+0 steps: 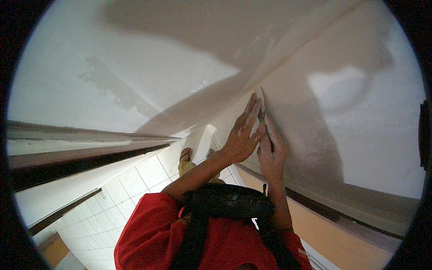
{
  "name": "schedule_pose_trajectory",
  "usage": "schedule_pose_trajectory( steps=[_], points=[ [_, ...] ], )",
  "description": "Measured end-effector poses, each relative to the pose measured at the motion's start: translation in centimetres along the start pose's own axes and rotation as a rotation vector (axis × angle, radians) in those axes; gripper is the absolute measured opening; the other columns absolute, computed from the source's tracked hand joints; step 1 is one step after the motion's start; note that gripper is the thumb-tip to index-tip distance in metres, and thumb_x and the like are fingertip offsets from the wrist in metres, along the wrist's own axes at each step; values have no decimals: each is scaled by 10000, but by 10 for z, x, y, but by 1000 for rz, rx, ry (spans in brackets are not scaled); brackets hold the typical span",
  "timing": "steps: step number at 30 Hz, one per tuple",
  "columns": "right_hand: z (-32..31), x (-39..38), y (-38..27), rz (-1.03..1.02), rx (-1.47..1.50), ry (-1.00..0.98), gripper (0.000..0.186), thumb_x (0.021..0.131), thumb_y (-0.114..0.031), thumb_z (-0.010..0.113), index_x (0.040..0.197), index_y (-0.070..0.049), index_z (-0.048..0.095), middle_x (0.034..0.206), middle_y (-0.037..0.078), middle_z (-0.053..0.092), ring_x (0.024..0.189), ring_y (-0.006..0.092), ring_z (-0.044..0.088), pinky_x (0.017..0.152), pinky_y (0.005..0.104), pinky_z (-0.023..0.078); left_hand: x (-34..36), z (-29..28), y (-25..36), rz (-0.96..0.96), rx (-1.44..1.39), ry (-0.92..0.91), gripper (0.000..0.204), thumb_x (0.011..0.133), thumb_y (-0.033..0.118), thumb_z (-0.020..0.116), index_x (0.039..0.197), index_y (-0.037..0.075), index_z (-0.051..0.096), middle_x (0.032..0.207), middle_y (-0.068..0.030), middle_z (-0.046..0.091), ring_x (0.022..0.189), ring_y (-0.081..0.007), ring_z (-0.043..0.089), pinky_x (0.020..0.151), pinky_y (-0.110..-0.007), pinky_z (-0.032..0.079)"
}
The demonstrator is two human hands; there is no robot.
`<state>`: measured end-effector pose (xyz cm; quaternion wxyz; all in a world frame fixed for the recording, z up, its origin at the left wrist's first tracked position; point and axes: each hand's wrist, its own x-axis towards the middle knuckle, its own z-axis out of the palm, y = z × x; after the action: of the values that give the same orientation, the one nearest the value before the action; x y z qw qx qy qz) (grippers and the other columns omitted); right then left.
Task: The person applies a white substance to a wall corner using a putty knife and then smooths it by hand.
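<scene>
A putty knife (262, 105) with a thin blade, seen nearly edge-on, points up along the pale plastered wall (360, 130). My right hand (273, 157) is closed around its dark handle. My left hand (241, 138) lies beside the blade with its fingers stretched out, their tips close to the metal. Whether those fingertips press on the blade or only on the wall, I cannot tell. Just beyond the blade tip a seam (288, 56) runs up to the right where two plastered surfaces meet. Damp-looking grey patches (108, 83) mark the left surface, and shadows fall across both.
Dark-edged ledges (90, 158) jut in from the left. White floor tiles (139, 175) show below, with a sandalled foot (186, 154) on them. Dark trim (324, 213) edges the wall at lower right. A black pack (229, 201) hangs at my chest.
</scene>
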<state>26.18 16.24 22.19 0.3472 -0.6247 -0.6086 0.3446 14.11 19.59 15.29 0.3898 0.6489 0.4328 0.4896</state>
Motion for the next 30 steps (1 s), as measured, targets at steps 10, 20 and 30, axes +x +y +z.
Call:
schedule_pose_trajectory(
  steps=[10,20,30],
  points=[
    [4,-2,7,10,5,14,439,1081,-154,532,1505,-40,529,823,-17,592,633,39,473,552,226,401,0,-1,-1,-25,-9,-14,672,1095,323,420,1657,86,140,1715,-230,92,1572,-431,145,1271,-490,177],
    [5,-3,-2,48,4,14,450,1069,-120,530,1517,-69,526,868,-8,604,651,46,463,572,228,405,3,-3,-3,18,-28,15,666,1103,358,398,1660,101,138,1718,-223,85,1574,-422,145,1271,-487,172],
    [8,-2,-3,133,-1,5,462,1058,-154,557,1516,-108,536,795,30,619,682,93,493,650,276,460,1,-3,-10,-12,38,-23,724,1068,244,505,1659,103,112,1717,-227,58,1568,-424,169,1256,-532,224]
  ],
)
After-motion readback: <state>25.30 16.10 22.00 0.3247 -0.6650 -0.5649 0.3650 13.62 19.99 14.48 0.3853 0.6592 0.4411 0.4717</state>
